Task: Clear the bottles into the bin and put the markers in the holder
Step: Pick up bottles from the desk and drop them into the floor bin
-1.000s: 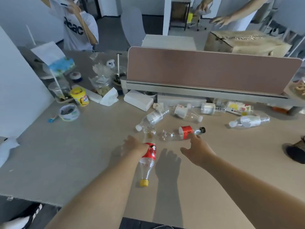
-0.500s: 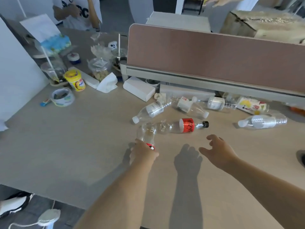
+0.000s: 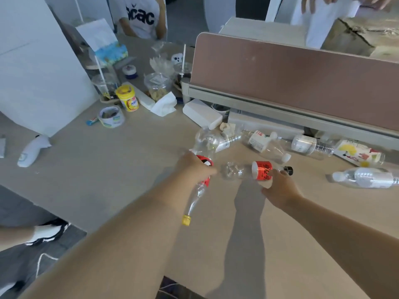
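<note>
My left hand [image 3: 194,167] grips a clear bottle with a red label and yellow cap [image 3: 199,192], cap pointing toward me, held above the table. My right hand [image 3: 278,186] reaches the red-labelled, black-capped bottle [image 3: 257,170] lying on the table; its fingers touch the label, and I cannot tell whether they curl round it. Several more empty bottles lie behind: a white-labelled one [image 3: 262,143], a clear one [image 3: 308,145], a colourful-labelled one [image 3: 358,153] and one at the right [image 3: 367,176]. No bin, markers or holder are visible.
A brown desk divider [image 3: 291,83] stands behind the bottles. Cups, a yellow tub [image 3: 127,98], a tape roll [image 3: 111,116], tissue and a white box [image 3: 201,113] crowd the back left. A white device [image 3: 32,151] lies at left. Other people stand beyond the table [image 3: 86,165].
My left hand has lifted its bottle, the yellow cap swinging toward me. My right hand moved forward from open air onto the red-labelled bottle. The camera shifted closer.
</note>
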### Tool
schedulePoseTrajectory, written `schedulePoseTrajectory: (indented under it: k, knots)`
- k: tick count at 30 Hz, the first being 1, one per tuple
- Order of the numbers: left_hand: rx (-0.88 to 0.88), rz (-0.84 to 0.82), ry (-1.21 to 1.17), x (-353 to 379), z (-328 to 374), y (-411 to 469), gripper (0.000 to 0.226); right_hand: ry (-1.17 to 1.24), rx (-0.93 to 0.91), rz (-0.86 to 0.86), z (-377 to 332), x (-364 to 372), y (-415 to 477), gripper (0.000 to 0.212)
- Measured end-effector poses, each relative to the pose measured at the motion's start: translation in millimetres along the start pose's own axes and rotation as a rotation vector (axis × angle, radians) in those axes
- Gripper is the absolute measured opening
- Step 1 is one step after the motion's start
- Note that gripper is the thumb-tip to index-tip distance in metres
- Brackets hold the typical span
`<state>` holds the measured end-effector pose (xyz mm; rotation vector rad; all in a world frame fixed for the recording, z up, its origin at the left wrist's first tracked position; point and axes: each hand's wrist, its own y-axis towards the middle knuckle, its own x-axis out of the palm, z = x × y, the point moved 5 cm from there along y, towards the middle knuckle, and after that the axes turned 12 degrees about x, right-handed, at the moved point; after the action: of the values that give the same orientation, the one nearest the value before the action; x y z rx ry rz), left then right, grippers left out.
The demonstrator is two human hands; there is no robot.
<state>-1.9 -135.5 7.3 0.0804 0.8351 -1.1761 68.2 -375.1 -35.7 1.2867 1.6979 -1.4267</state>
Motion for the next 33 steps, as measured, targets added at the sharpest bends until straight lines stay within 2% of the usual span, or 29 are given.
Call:
schedulePoseTrajectory:
  k: [4, 6, 8, 10, 14, 16, 20, 24, 29, 33]
  knots:
    - [0.012, 0.068, 0.042, -60.0, 17.9, -2.9, 0.072, -0.193, -0.107, 0.078, -37.2, -4.6, 20.7, 0.043]
    - [0.025, 0.095, 0.089, -81.4, 18.6, -8.8, 0.080, -0.373, -0.138, 0.067, -44.8, 0.5, 26.8, 0.049]
    - [0.023, 0.106, 0.125, -92.3, 11.4, -14.6, 0.083, -0.478, -0.133, -0.025, -41.5, 13.7, 29.7, 0.056]
    - [-0.004, 0.121, 0.169, -97.3, -1.8, -18.4, 0.076, -0.569, -0.139, -0.123, -31.3, 35.5, 26.2, 0.061]
    - [-0.062, 0.094, 0.197, -92.8, -23.8, -27.4, 0.071, -0.555, -0.146, -0.048, -17.7, 50.6, 13.7, 0.063]
    - [-0.065, 0.042, 0.192, -84.2, -24.3, -29.1, 0.072, -0.527, -0.125, -0.103, -9.2, 52.8, 7.1, 0.063]
    - [0.040, -0.048, 0.208, -63.7, 16.3, -20.9, 0.055, -0.400, 0.004, -0.107, 20.2, 35.4, -12.6, 0.068]
    - [0.232, -0.167, 0.247, -20.5, 90.0, -20.7, 0.058, -0.296, 0.152, -0.029, 70.0, -4.1, -42.3, 0.071]
    - [0.439, -0.422, 0.292, 87.8, 159.2, -61.5, 0.055, -0.090, 0.487, 0.071, 184.1, -40.4, -111.5, 0.077]
    - [0.582, -0.631, 0.263, 196.1, 182.0, -138.5, 0.031, 0.122, 0.825, 0.106, 288.4, -31.3, -220.0, 0.073]
